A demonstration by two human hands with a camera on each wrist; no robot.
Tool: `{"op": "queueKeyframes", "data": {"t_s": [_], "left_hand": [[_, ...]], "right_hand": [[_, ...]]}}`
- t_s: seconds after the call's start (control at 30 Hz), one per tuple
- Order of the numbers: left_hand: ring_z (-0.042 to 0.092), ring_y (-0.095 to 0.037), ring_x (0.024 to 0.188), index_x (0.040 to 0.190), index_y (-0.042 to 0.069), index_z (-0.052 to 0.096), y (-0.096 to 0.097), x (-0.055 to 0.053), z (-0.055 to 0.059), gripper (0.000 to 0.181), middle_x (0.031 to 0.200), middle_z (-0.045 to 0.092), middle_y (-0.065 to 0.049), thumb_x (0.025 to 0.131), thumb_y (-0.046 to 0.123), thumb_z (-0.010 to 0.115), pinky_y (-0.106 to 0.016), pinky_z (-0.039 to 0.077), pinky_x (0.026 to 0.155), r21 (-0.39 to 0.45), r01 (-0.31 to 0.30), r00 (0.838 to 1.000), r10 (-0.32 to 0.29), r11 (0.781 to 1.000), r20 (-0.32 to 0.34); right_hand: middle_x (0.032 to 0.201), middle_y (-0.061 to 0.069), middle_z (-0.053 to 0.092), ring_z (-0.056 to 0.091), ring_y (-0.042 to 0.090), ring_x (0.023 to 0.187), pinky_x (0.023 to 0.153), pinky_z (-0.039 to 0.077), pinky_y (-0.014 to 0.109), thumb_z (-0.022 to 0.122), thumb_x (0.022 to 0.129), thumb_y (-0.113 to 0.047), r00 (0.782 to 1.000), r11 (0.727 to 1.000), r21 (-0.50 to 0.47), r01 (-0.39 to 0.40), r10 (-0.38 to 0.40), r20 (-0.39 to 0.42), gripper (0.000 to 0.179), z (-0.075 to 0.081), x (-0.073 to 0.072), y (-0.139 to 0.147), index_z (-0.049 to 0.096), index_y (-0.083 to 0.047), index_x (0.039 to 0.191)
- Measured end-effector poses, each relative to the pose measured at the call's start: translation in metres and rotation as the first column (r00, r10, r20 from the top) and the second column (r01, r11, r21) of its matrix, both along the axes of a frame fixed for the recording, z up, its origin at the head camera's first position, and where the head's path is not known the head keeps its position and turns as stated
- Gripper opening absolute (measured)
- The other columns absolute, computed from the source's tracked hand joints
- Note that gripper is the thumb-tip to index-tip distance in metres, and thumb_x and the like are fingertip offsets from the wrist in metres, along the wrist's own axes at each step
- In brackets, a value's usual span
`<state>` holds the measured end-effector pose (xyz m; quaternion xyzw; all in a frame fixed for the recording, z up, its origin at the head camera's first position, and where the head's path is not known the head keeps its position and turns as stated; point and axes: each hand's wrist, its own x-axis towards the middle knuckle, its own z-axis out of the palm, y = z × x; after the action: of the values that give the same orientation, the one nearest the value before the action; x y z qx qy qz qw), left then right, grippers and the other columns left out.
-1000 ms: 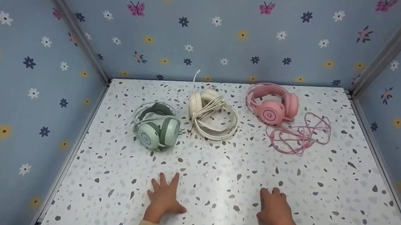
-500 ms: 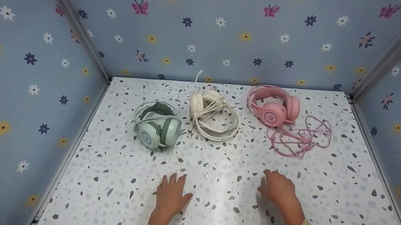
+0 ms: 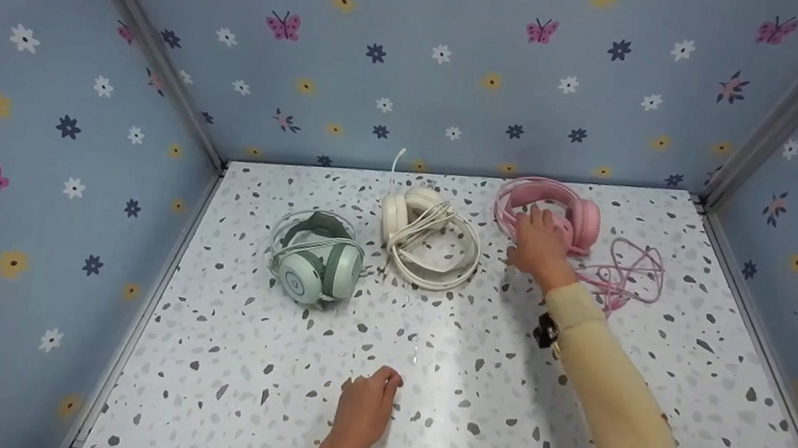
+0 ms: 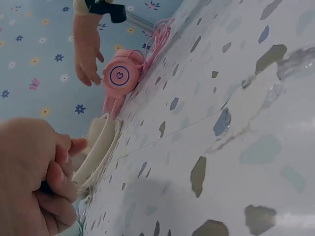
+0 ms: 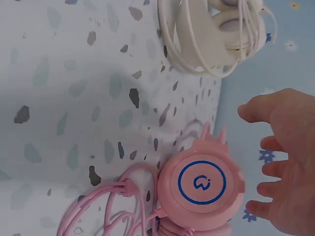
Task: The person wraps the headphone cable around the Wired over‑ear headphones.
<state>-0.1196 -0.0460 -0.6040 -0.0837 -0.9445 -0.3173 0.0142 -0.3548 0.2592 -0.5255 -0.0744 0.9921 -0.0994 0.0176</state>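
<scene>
My right hand (image 3: 541,246) reaches over the pink headphones (image 3: 585,223), partly covering the near earcup in the head view. In the right wrist view its fingers and thumb are spread beside the round pink earcup (image 5: 202,182), with a gap between. My left hand (image 3: 364,408) is over the front of the table, fingers loosely curled and holding nothing. Cream headphones (image 3: 393,220) with a bundled cable lie in the middle. Mint-green headphones (image 3: 301,277) lie to the left, their cable wrapped round them.
A pink cable (image 3: 638,270) lies in loose loops right of the pink headphones. The speckled white table (image 3: 258,403) is bounded by flower-patterned panels (image 3: 463,58) at the back and both sides.
My right hand has moved forward from the front of the table to the pink headphones. The left hand has shifted slightly right, and its spread fingers have curled. The headphones have stayed put.
</scene>
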Motion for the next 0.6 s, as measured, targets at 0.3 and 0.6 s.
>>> {"op": "queueKeyframes", "data": {"t_s": [0.3,0.6], "left_hand": [[0.05,-0.002,0.066,0.091,0.016,0.072,0.014,0.006,-0.006,0.008,0.075,0.059,0.012,0.094,0.02,0.066,-0.024,0.045,0.062,0.041,0.16,0.987,-0.159,0.986,-0.015],[0.058,-0.003,0.076,0.096,0.016,0.072,0.016,0.008,-0.011,0.01,0.085,0.063,0.012,0.096,0.02,0.063,-0.026,0.049,0.07,0.089,0.326,0.943,-0.33,0.941,0.034]], "right_hand": [[0.126,0.03,0.048,0.039,0.047,0.117,0.1,0.026,0.063,0.063,0.091,-0.036,0.997,0.944,0.323,0.072,-0.08,0.014,0.055,0.001,-0.008,0.0,0.056,0.003,0.129],[0.125,0.039,0.048,0.044,0.051,0.115,0.094,0.035,0.06,0.057,0.088,-0.059,0.949,0.923,0.379,0.071,-0.18,0.261,0.08,0.017,0.001,-0.03,0.055,0.01,0.128]]}}
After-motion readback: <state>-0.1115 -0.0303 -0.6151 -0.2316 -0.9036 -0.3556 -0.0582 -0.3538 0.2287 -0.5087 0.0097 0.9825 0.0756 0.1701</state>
